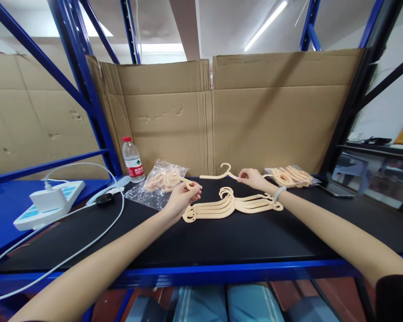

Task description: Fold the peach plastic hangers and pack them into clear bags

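Just left of centre, the left hand (185,196) had fingers clamped on a curved beige piece (181,179); the right hand (253,179) pinched a beige hanger (227,173), mid-frame, by its end — stacked hangers (233,204) lay below.

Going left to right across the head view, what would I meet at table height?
Power strip, red-capped bottle, first plastic bag, left hand, hooked hanger piece, right hand, second plastic bag, flat dark object.
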`<action>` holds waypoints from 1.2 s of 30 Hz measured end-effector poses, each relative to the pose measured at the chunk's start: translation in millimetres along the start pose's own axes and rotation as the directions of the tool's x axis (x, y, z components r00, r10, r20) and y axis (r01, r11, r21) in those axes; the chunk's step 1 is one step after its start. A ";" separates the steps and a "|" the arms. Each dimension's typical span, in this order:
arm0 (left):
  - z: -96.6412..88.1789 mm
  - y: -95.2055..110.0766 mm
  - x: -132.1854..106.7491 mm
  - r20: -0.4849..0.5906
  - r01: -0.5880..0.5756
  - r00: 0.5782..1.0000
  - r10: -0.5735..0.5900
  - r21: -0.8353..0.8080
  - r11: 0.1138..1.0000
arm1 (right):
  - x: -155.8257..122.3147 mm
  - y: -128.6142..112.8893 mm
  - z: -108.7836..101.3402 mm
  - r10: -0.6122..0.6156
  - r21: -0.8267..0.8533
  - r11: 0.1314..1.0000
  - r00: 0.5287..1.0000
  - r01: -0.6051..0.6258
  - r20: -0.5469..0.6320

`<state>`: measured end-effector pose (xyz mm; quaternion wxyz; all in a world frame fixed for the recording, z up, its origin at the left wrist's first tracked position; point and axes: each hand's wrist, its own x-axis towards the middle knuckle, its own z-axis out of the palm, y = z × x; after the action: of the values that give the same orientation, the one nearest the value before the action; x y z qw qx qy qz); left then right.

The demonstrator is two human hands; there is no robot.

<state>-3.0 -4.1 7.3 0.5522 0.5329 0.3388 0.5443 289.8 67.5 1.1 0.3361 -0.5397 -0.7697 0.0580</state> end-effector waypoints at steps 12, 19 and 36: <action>-3.9 14.0 2.6 0.095 0.011 0.996 -0.005 -0.068 0.998 | -59.2 -28.5 -37.3 -0.256 0.190 0.944 0.962 0.270 -0.092; -4.0 16.7 -2.3 0.299 0.095 0.953 -0.047 -0.147 0.985 | -64.6 -38.0 -39.0 -0.292 0.296 0.906 0.953 0.302 -0.076; -1.7 15.3 -4.1 0.373 0.137 0.927 -0.045 -0.224 0.965 | -67.2 -39.5 -36.7 -0.307 0.231 0.918 0.946 0.323 -0.102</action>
<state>-9.0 -10.2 20.8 0.6921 0.5358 0.1849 0.4470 292.7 -17.2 16.5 0.4296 -0.3648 -0.8221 0.0804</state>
